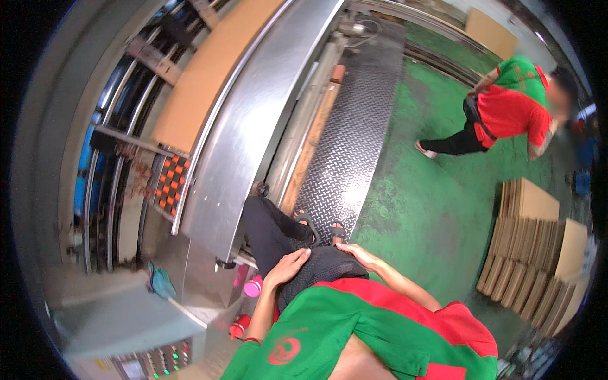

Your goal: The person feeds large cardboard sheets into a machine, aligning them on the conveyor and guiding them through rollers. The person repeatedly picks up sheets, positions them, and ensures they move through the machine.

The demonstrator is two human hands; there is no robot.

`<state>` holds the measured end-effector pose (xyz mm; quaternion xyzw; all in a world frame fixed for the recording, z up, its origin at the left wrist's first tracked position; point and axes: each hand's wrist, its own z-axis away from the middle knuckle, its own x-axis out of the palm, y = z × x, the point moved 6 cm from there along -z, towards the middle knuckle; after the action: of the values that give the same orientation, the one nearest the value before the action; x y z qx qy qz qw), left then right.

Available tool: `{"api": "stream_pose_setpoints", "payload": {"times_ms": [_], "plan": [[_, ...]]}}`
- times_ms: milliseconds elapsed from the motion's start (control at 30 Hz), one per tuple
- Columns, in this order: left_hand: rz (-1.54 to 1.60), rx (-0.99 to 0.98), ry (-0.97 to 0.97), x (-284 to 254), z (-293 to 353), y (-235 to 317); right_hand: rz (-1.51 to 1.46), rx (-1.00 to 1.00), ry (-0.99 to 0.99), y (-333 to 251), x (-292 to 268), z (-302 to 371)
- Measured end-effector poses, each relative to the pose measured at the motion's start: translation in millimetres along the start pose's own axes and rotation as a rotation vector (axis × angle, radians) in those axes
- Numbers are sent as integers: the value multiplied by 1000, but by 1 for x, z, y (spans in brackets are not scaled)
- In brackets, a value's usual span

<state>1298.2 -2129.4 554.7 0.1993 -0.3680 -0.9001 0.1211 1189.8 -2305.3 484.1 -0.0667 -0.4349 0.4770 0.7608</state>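
Observation:
My left hand lies flat, fingers stretched out, on the dark textured cloth over my lap. On the other side of the lap, my right hand rests with its fingers extended and holds nothing visible. Neither hand touches the machine. To the left, its long metal ledge runs past my leg, with a brown cardboard sheet beyond it. My sandalled feet stand at the near end of a diamond-plate walkway.
A control panel with lit buttons is at lower left, a teal cloth above it. Pink and red objects sit beside my left arm. Cardboard stacks stand right on the green floor. Another person walks at upper right.

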Motion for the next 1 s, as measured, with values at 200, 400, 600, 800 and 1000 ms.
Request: {"api": "stream_pose_setpoints", "payload": {"times_ms": [200, 400, 600, 800, 1000], "plan": [[-138, 301, -325, 17, -51, 44, 107, -75, 319, -1, -18, 42], [-135, 315, -630, 13, -75, 59, 31, -22, 602, 7, -8, 49], [-340, 386, -593, -20, -73, 48, -14, -53, 731, 15, 30, 33], [-333, 435, -836, -19, -85, 33, -33, 53, 983, 56, 63, 49], [-178, 426, -907, -37, -115, -11, -171, -111, 965, 70, 93, 19]]}}
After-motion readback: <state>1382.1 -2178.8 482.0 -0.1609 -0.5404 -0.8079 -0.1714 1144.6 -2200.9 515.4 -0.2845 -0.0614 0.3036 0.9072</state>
